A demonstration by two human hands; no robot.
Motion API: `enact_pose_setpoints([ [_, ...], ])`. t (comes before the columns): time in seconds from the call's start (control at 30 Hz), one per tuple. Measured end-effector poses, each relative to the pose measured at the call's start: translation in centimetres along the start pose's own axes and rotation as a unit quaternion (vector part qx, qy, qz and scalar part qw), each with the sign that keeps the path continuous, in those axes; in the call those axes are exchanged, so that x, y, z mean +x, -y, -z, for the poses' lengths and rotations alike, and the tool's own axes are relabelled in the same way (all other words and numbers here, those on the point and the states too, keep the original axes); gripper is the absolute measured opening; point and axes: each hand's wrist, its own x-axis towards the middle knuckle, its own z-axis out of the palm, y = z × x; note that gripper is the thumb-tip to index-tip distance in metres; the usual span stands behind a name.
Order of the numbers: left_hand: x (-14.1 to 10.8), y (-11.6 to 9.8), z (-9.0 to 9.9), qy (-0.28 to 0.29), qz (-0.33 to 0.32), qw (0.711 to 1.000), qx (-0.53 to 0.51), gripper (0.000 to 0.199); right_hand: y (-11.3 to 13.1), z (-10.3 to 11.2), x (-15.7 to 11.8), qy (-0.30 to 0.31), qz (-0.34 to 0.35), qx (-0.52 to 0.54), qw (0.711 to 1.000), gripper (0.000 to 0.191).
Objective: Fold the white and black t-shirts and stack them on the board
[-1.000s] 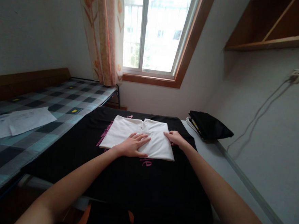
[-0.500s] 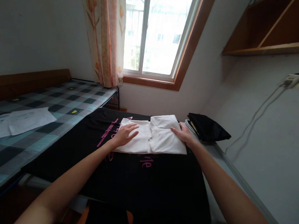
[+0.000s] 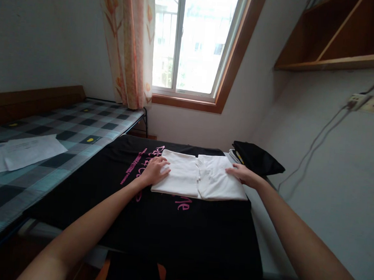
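Note:
A white folded garment [image 3: 180, 173] lies flat on a black cloth with pink lettering [image 3: 180, 231]. It is folded in two panels that meet at a seam near its middle. My left hand [image 3: 155, 172] rests on the garment's left edge, palm down, fingers spread, holding nothing. On the opposite edge lies my right hand [image 3: 244, 174], its thumb and fingers apart on the white fabric near the far right corner. Part of its fingers cannot be made out clearly.
A black folded item [image 3: 258, 157] sits beyond my right hand by the wall. To the left is a bed with a checked cover [image 3: 86, 154] and paper sheets [image 3: 34, 150]. Ahead are a curtain [image 3: 129, 46] and window; a wooden shelf [image 3: 341, 40] hangs at right.
The white garment has shifted right and slightly toward me, and its right panel lies flatter. My right hand has moved right with it; my left hand now covers less of the fabric.

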Motion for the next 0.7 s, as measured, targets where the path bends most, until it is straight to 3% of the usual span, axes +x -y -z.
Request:
enact_pose_setpoints([
  [0.1,0.6,0.3,0.2,-0.045,0.055,0.992,-0.107,0.030,3.5,0.9,-0.5,0.045,-0.040,0.007,0.998,0.040],
  [0.17,1.0,0.2,0.5,-0.033,0.115,0.963,-0.240,0.041,6.9,0.4,-1.3,0.049,0.002,0.003,0.999,0.039],
  [0.23,1.3,-0.1,0.9,0.006,0.189,0.899,-0.395,0.056,10.3,-1.3,-2.2,0.113,0.097,0.034,0.988,0.040],
  [0.33,1.5,-0.1,1.3,0.053,0.280,0.769,-0.572,0.070,13.4,-5.2,-2.9,0.269,0.208,0.095,0.936,0.051],
  [0.4,1.5,0.1,1.2,0.051,0.307,0.730,-0.608,0.064,13.4,-8.0,-2.7,0.270,0.260,0.055,0.925,0.050],
  [0.5,1.2,0.6,0.7,0.043,0.316,0.757,-0.570,0.054,11.1,-11.6,-1.8,0.158,0.317,-0.088,0.931,0.047],
  [0.57,1.1,0.8,0.3,0.031,0.304,0.784,-0.540,0.059,9.1,-13.4,-1.3,0.094,0.343,-0.171,0.919,0.051],
  [0.7,1.1,0.9,-0.1,-0.018,0.262,0.815,-0.517,0.073,6.2,-15.5,-1.5,0.041,0.357,-0.274,0.892,0.063],
])
